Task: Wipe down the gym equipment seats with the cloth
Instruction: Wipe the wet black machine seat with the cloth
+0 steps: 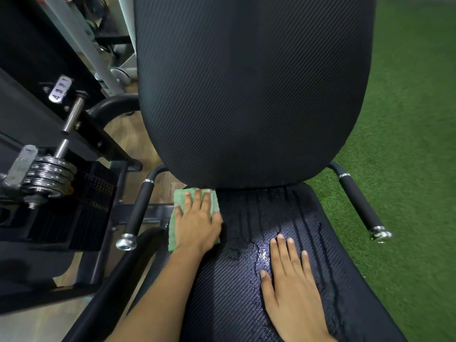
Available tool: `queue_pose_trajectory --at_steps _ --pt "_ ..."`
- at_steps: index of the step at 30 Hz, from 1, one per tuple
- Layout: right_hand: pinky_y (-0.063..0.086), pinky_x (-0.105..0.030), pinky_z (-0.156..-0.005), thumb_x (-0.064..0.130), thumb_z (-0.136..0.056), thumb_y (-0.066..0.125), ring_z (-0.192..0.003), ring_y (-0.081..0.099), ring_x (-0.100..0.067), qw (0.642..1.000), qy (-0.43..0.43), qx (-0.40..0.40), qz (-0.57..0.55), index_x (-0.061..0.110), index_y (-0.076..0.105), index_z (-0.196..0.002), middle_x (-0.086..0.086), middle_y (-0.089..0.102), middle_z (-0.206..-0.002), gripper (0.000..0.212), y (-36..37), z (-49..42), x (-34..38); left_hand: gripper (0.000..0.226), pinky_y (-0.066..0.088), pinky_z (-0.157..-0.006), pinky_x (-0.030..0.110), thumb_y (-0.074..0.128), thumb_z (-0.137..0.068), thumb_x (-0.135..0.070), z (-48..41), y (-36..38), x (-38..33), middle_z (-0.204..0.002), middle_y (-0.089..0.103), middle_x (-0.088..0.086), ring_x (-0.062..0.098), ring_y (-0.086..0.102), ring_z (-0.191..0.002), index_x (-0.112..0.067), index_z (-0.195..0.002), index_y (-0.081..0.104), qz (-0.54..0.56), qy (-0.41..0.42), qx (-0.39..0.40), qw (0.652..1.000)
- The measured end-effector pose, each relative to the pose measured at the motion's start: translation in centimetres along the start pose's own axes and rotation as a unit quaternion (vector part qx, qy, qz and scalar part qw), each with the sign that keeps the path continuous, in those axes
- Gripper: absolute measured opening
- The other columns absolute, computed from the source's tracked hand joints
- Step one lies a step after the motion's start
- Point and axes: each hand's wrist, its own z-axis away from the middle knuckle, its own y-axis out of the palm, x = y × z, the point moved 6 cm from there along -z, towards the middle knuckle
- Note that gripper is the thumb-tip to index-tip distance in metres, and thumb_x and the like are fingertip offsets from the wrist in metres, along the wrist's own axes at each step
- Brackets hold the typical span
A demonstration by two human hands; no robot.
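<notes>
My left hand [197, 220] presses a folded green cloth [195, 213], nubbly in texture, flat-fingered onto the seat [246, 292] at its back left corner, beneath the rounded backrest [251, 90]. My right hand [291, 280] lies spread on the wet, woven-patterned black vinyl.

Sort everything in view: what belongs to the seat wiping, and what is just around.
Job: green cloth, left hand pressing it, wet black seat, right hand flat on the seat, backrest.
Around: weight plates, side handles, green turf.
</notes>
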Motion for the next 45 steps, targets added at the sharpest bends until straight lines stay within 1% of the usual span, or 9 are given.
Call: queue_pose_trajectory --at_steps 3,7,10,14,20,29,35,40,45 --pt "0.016 -0.041 -0.112 0.042 -0.091 0.035 -0.141 0.023 -0.019 1.000 -0.001 0.001 0.003 0.005 0.043 -0.142 -0.008 0.039 -0.149 0.063 0.0 0.0 0.0 0.066 0.000 -0.117 0.045 0.020 -0.094 -0.046 0.8 0.3 -2.7 -0.161 0.007 0.001 0.024 0.000 -0.147 -0.018 -0.153 0.012 -0.001 0.046 -0.002 0.999" --pt "0.013 -0.040 -0.113 0.041 -0.091 0.034 -0.142 0.023 -0.019 1.000 -0.002 0.006 -0.004 0.005 0.042 -0.142 -0.008 0.039 -0.150 0.063 0.0 0.0 0.0 0.077 -0.005 -0.118 0.045 0.002 -0.079 -0.058 2.7 0.6 -1.5 -0.160 0.006 -0.012 0.011 -0.005 -0.147 -0.035 -0.152 0.009 -0.011 0.148 0.020 0.989" --pt "0.015 -0.041 -0.112 0.042 -0.092 0.034 -0.142 0.022 -0.019 1.000 -0.001 0.012 -0.002 0.007 0.042 -0.143 -0.007 0.038 -0.150 0.062 0.0 0.0 0.0 0.066 -0.003 -0.115 0.055 0.015 -0.086 -0.060 1.1 0.4 1.6 -0.160 0.003 -0.012 0.016 -0.008 -0.147 -0.043 -0.150 0.010 -0.016 0.052 0.013 0.998" --pt "0.017 -0.042 -0.111 0.042 -0.092 0.034 -0.143 0.021 -0.019 1.000 0.001 0.009 -0.001 0.007 0.041 -0.144 -0.006 0.037 -0.151 0.063 0.1 0.1 0.0 0.066 0.007 -0.116 0.050 0.024 -0.092 -0.063 0.3 0.2 0.7 -0.161 0.001 0.000 0.027 -0.005 -0.147 -0.035 -0.151 0.012 -0.004 -0.022 0.003 1.000" --pt "0.014 -0.041 -0.112 0.042 -0.091 0.034 -0.141 0.023 -0.019 1.000 0.001 0.012 0.004 0.006 0.043 -0.142 -0.007 0.040 -0.149 0.063 0.0 0.0 0.1 0.076 0.007 -0.117 0.037 0.002 -0.077 -0.059 2.8 1.1 -2.3 -0.160 0.005 -0.008 0.017 -0.001 -0.147 -0.041 -0.150 0.013 0.007 0.155 0.022 0.988" --pt "0.017 -0.041 -0.111 0.044 -0.094 0.032 -0.144 0.024 -0.020 1.000 0.001 0.023 0.001 0.009 0.037 -0.145 -0.005 0.035 -0.152 0.062 0.1 0.2 -0.1 0.055 0.016 -0.116 0.045 0.030 -0.099 -0.039 -1.2 0.3 3.0 -0.160 0.012 0.002 0.028 0.008 -0.146 -0.028 -0.152 0.019 0.067 -0.043 -0.028 0.996" --pt "0.017 -0.042 -0.110 0.044 -0.094 0.032 -0.142 0.029 -0.023 1.000 0.004 0.029 -0.004 0.008 0.039 -0.144 -0.006 0.037 -0.151 0.062 -0.1 0.1 0.0 0.067 0.008 -0.118 0.039 0.009 -0.083 -0.058 2.6 0.8 2.7 -0.159 0.011 -0.009 0.020 0.003 -0.148 -0.040 -0.147 0.014 0.045 0.128 -0.012 0.991" --pt "0.015 -0.041 -0.112 0.042 -0.094 0.032 -0.142 0.029 -0.024 0.999 -0.002 0.031 -0.004 0.006 0.039 -0.144 -0.007 0.037 -0.151 0.062 -0.1 0.1 0.1 0.071 -0.001 -0.117 0.042 0.007 -0.083 -0.054 2.7 0.4 1.0 -0.161 0.000 -0.004 0.022 -0.006 -0.147 -0.036 -0.152 0.008 0.019 0.012 -0.002 1.000" --pt "0.008 -0.038 -0.114 0.043 -0.095 0.031 -0.142 0.027 -0.023 0.999 -0.005 0.047 0.000 0.004 0.039 -0.143 -0.009 0.036 -0.151 0.062 -0.2 0.0 0.0 0.073 -0.007 -0.118 0.037 -0.006 -0.080 -0.054 8.1 1.3 -2.6 -0.159 -0.009 -0.011 0.016 -0.013 -0.146 -0.039 -0.151 0.001 0.004 0.147 0.013 0.989"
